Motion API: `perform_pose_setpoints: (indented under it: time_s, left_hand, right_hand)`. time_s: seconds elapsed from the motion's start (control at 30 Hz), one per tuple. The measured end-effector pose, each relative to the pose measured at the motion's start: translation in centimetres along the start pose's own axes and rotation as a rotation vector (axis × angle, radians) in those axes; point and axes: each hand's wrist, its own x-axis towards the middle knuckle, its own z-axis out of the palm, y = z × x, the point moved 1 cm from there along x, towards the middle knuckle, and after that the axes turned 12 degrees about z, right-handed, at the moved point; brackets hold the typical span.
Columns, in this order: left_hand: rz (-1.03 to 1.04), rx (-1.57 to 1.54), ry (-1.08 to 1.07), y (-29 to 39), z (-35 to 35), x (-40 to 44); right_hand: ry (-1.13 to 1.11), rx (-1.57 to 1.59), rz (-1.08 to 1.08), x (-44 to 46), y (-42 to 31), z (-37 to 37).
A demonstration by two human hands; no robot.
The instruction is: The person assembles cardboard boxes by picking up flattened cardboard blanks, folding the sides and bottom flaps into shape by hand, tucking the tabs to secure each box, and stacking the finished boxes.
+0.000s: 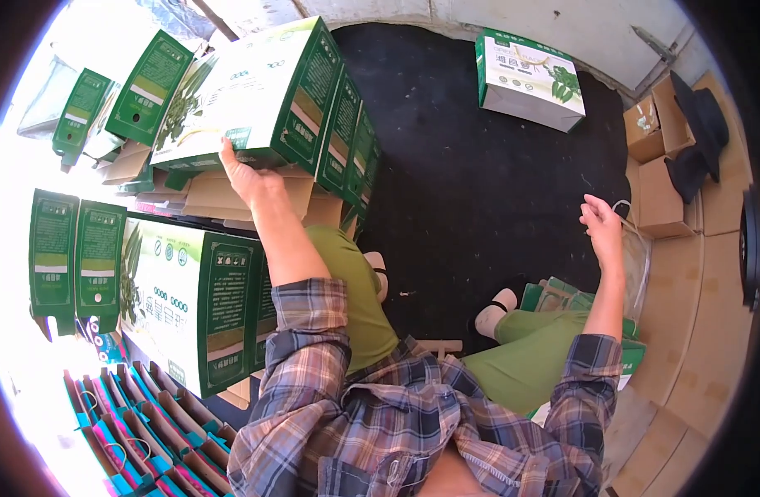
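My left hand [254, 180] grips the lower edge of a green and white printed carton [251, 87], thumb on its white face and fingers hidden underneath. This carton lies on a stack of similar cartons at the left, with flattened brown cardboard under it. My right hand [602, 225] is raised over the dark floor on the right, its fingers loosely bent and apart, with nothing visible in them. Close behind its fingers shows a thin white loop [621, 207]. Another green and white carton [530, 79] stands apart on the dark floor covering ahead.
More green cartons [226, 319] stand at the lower left, beside blue and pink cardboard boxes [139, 427] with cord handles. Brown cardboard boxes [678, 306] line the right side, with a black hat [701, 124] on them. Green packaging [554, 296] lies by my right foot.
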Motion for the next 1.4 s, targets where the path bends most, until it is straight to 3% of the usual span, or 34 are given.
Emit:
perform_pose_setpoints:
  time_s: [0.2,0.23,0.27,0.33,0.37,0.4,0.47,0.5,0.57,0.6,0.67,0.73,0.8,0.87,1.03,1.07,1.2,1.33,1.4]
  left_hand:
    - [0.145,0.141,-0.043,-0.4,-2.6,3.1]
    - [0.278,0.230,-0.053,0.1,-1.9,2.4]
    - [0.396,0.307,0.086,0.6,-0.1,0.7]
    - [0.679,0.552,-0.007,1.2,0.1,0.1]
    - [0.858,0.975,0.103,1.6,0.2,-0.5]
    - [0.993,1.070,0.097,1.2,-0.4,0.1]
    - [1.304,1.147,-0.040,1.1,0.7,-1.3]
    - [1.291,1.135,-0.065,1.0,1.7,-2.6]
    - [1.458,1.150,-0.336,0.7,3.9,-6.6]
    - [1.448,1.137,-0.350,0.1,4.5,-7.9]
    - [1.450,0.988,-0.679,-1.4,5.4,-10.4]
    - [1.317,0.964,-0.844,-2.8,6.0,-12.6]
    - [1.332,1.034,-0.985,-4.2,5.9,-13.6]
    - [1.244,0.968,-1.274,-5.0,6.0,-14.2]
    - [0.490,1.038,-1.700,-8.2,3.9,-15.7]
    - [0.388,1.047,-1.718,-7.9,4.1,-16.6]
    - [0.460,1.087,-1.787,-7.4,4.2,-18.0]
    - [0.414,1.071,-1.835,-8.0,3.9,-17.9]
    - [0.415,1.082,-1.851,-8.2,3.7,-18.0]
  right_hand:
    - [-0.010,0.032,-0.054,1.0,1.5,0.5]
    - [-0.021,-0.013,-0.093,1.7,2.2,0.5]
    - [-0.036,-0.059,-0.131,2.0,2.9,0.4]
    - [-0.003,-0.109,-0.100,1.2,1.8,0.5]
    - [0.019,-0.099,-0.103,1.0,1.5,0.6]
    - [0.036,-0.091,-0.107,0.9,1.3,0.7]
    - [0.058,-0.097,-0.083,1.0,1.4,0.8]
    - [0.062,-0.106,-0.094,0.9,1.3,0.8]
    - [0.078,-0.118,-0.095,0.8,1.1,0.8]
    - [0.071,-0.096,-0.099,0.7,1.0,0.7]
    - [0.083,-0.077,-0.082,0.4,0.7,0.5]
    - [0.124,0.005,-0.131,0.0,0.5,-0.4]
    - [0.176,0.179,-0.212,-0.4,0.8,-1.5]
    - [0.127,0.325,-0.132,-3.1,0.1,-3.5]
    - [0.314,0.573,-0.057,-9.2,5.0,-6.8]
    - [0.371,0.579,-0.002,-10.4,6.9,-7.2]
    - [0.548,0.486,0.368,-16.2,19.1,-6.9]
    - [0.425,0.694,0.903,-25.2,31.2,-1.7]
    - [0.381,0.801,1.094,-29.5,33.3,1.8]
